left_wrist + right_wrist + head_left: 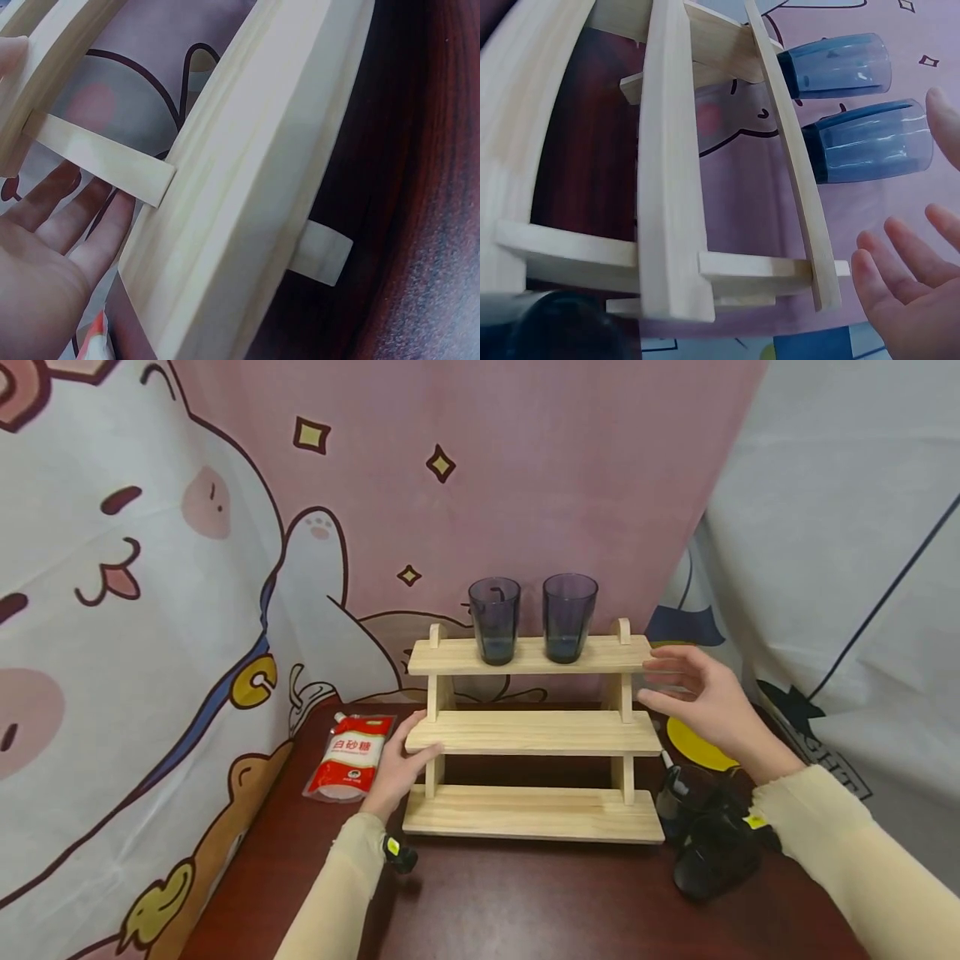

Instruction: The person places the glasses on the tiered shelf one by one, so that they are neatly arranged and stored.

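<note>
A three-tier wooden display shelf [525,732] stands upright on the table. Its top tier carries two purple-blue tumblers side by side, the left tumbler [496,622] and the right tumbler [568,618]. My left hand [396,767] grips the left end of the middle tier, thumb over the front edge; in the left wrist view, the fingers [105,229] reach behind the side support. By the right end of the top tier is my right hand [701,693], fingers spread and holding nothing. The right wrist view shows its fingertips [866,262] apart from the wood.
A red and white pouch of white sugar [351,758] lies left of the shelf on the dark red table [525,902]. Right of the shelf are a dark glass [672,802] and a black object [716,856], partly under my right forearm. Patterned cloth [525,485] hangs behind.
</note>
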A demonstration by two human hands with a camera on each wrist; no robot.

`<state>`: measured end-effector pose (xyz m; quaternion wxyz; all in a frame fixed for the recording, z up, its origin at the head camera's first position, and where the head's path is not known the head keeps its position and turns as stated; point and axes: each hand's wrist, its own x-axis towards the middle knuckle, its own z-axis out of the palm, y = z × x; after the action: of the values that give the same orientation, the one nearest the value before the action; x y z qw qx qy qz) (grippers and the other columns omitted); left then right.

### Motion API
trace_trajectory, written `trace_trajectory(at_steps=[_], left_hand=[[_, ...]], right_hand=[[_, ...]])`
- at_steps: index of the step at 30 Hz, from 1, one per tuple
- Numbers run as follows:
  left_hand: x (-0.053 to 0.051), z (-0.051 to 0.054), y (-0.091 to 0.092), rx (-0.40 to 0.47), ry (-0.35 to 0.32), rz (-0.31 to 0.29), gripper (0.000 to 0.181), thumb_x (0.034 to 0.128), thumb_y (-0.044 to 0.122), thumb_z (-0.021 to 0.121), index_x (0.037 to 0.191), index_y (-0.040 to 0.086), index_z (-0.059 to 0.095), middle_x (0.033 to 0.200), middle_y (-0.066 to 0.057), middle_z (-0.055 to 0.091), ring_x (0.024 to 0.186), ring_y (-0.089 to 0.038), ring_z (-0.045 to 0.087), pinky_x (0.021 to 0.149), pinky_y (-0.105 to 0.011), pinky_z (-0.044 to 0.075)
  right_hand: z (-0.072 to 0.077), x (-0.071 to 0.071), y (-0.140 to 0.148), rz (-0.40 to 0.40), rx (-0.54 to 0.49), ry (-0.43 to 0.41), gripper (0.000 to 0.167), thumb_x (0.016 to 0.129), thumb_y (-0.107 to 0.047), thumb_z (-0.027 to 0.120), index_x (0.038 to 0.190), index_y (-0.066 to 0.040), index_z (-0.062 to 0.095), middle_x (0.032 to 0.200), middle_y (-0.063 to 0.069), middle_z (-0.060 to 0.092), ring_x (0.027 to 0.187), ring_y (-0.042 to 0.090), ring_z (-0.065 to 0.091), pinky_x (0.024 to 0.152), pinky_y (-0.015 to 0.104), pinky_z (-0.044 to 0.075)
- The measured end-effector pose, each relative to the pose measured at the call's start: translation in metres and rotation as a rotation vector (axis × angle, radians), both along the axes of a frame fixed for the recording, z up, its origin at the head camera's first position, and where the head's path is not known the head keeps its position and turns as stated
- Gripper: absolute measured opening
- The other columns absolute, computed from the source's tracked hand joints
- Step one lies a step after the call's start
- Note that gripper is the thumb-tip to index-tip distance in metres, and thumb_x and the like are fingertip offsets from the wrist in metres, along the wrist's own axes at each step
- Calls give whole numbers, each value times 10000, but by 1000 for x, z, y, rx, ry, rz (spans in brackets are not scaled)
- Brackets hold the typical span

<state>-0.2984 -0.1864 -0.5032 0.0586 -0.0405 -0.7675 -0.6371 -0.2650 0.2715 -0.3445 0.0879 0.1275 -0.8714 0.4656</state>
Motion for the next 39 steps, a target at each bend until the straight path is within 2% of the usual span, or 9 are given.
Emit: trace_trajectory(at_steps=[3,7,9,16,24,31,39], left_hand=[[1,-1,-1,6,-5,6,677,934,229,830,1530,340,530,1633,66,415,1451,-222,416,1095,-524,455],[2,0,-1,3,-5,1,676,934,260,830,1533,345,528,1641,71,406,1432,-234,444,1064,-525,485],[2,1,-1,4,-4,-2,680,935,264,828,1540,335,524,1646,50,404,1404,-258,473,1027,-512,513],[0,1,0,23,-23,5,688,935,222,829,1540,336,522,1622,10,433,1316,-282,540,968,-451,542],[1,1,0,33,-39,-24,718,958,229,802,1591,295,470,1688,-2,345,1380,-287,480,1016,-447,505],[0,0,0,39,3,-16,685,933,209,830,1539,308,527,1640,29,410,1409,-256,464,1097,-493,446],[0,-2,0,8,4,4,671,931,257,835,1525,348,537,1627,54,430,1414,-238,460,1064,-494,477]], right_hand=[[-7,11,7,-11,22,39,636,972,-264,787,1517,-130,488,1443,120,599,1245,196,618,849,65,485],[-17,26,19,-12,57,112,596,968,-182,787,1495,-110,517,1399,169,622,1118,-56,603,842,61,487],[-21,32,24,-14,69,135,594,964,-149,787,1490,-90,518,1380,184,624,1097,-116,577,837,59,485],[-39,54,37,-47,62,161,554,928,-57,806,1424,-59,560,1289,90,643,1069,-101,609,830,68,505],[-64,85,60,-61,40,186,581,896,43,802,1417,-39,558,1248,-178,644,1094,-93,622,835,71,507],[-84,113,75,-125,11,146,569,889,88,785,1400,-5,551,1223,-159,665,1082,-81,639,811,113,542],[-108,137,87,-172,61,77,595,916,17,791,1444,-9,518,1258,-259,594,1095,-163,578,782,98,534]])
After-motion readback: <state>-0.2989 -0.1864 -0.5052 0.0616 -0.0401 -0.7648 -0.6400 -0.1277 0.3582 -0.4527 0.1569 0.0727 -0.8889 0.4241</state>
